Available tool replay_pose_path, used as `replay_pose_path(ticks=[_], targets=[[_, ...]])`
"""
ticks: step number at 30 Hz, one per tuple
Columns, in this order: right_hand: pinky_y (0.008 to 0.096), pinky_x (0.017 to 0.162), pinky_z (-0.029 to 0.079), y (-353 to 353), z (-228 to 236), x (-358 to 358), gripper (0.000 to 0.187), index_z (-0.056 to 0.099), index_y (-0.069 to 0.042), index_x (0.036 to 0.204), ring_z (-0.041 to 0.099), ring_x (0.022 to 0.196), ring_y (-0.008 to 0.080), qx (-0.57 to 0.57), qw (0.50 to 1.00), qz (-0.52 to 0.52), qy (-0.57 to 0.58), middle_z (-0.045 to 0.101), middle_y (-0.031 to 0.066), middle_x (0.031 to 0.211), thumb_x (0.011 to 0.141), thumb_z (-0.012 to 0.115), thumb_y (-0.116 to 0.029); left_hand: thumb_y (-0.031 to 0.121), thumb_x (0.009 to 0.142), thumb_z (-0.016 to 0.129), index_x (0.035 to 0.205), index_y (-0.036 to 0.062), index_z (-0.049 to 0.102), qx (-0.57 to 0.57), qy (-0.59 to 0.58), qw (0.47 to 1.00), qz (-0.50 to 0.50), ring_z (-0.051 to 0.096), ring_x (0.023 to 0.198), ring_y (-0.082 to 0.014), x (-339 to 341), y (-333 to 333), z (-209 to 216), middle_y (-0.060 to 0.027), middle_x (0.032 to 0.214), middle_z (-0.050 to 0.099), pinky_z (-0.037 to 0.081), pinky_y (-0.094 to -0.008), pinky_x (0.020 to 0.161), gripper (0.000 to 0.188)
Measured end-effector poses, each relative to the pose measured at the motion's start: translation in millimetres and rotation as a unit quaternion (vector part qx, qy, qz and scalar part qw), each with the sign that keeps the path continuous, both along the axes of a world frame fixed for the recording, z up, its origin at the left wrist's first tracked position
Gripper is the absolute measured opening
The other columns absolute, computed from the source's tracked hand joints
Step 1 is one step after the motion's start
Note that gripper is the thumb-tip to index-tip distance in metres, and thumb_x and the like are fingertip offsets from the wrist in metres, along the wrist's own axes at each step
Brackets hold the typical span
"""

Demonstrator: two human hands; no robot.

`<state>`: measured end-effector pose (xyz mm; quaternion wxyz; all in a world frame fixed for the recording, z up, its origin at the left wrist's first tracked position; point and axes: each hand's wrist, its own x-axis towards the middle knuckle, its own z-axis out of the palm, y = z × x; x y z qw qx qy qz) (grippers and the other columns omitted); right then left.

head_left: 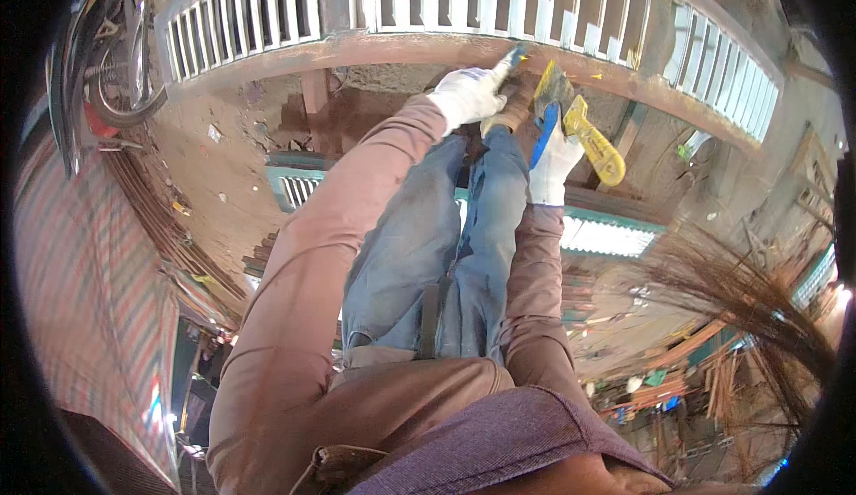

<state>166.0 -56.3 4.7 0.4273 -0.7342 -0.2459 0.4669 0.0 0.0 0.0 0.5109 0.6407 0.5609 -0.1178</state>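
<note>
My left hand (470,95), in a white glove with blue fingertips, reaches to the near rail of a long slatted wooden frame (374,52). Its index finger is stretched out and the blue tip meets the rail; the thumb stands apart from it. Just to the right, below the same rail, my right hand (556,163) wears a matching white and blue glove. It is closed round a putty knife (599,145) with a yellow handle. Yellowish paste coats the knife's grey blade, which points up toward the rail. Small yellow dabs show on the rail near it.
The frame, with white slats, spans the top of the view. Striped sheeting (94,281) hangs at the left beside stacked long strips (169,227). Dark bristly twigs (758,308) jut in at the right. Behind my legs lie slatted panels (611,235) and scattered wood pieces.
</note>
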Motion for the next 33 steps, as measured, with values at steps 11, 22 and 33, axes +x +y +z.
replay_pose_path(ticks=[11, 22, 33], targets=[[0.0289, 0.092, 0.047, 11, 4, 25, 0.038, 0.056, 0.003, 0.126, 0.06, 0.103, 0.0143, -0.021, 0.994, 0.097, 0.033, 0.064, 0.0093, 0.116, 0.093, 0.065, -0.013, 0.019, 0.084, 0.073, 0.152, 0.0096, 0.027, -0.14, -0.32, 0.885, 0.307, 0.054, 0.109, -0.0155, 13, -24, -17, -0.0118, 0.13, 0.056, 0.042, -0.0268, 0.096, 0.082], [0.0301, 0.089, 0.049, 23, 35, 73, 0.03, 0.061, 0.0, 0.121, 0.063, 0.098, 0.016, -0.062, 0.982, 0.113, 0.138, 0.067, 0.0082, 0.111, 0.092, 0.064, -0.009, 0.041, 0.091, 0.05, 0.152, 0.0138, 0.024, -0.079, 0.078, 0.994, -0.024, 0.066, 0.092, -0.0349, 17, 35, 60, -0.0187, 0.1, 0.068, 0.052, -0.0461, 0.079, 0.072], [0.0383, 0.076, 0.049, 44, 0, 64, 0.027, 0.063, -0.015, 0.108, 0.061, 0.093, 0.0226, 0.015, 0.774, 0.391, -0.497, 0.063, 0.005, 0.101, 0.084, 0.061, -0.027, 0.038, 0.083, 0.071, 0.108, 0.0057, 0.064, 0.635, 0.219, 0.74, -0.026, 0.062, 0.089, -0.0271, -48, 153, 79, -0.0119, 0.096, 0.065, 0.048, -0.0366, 0.079, 0.042]])
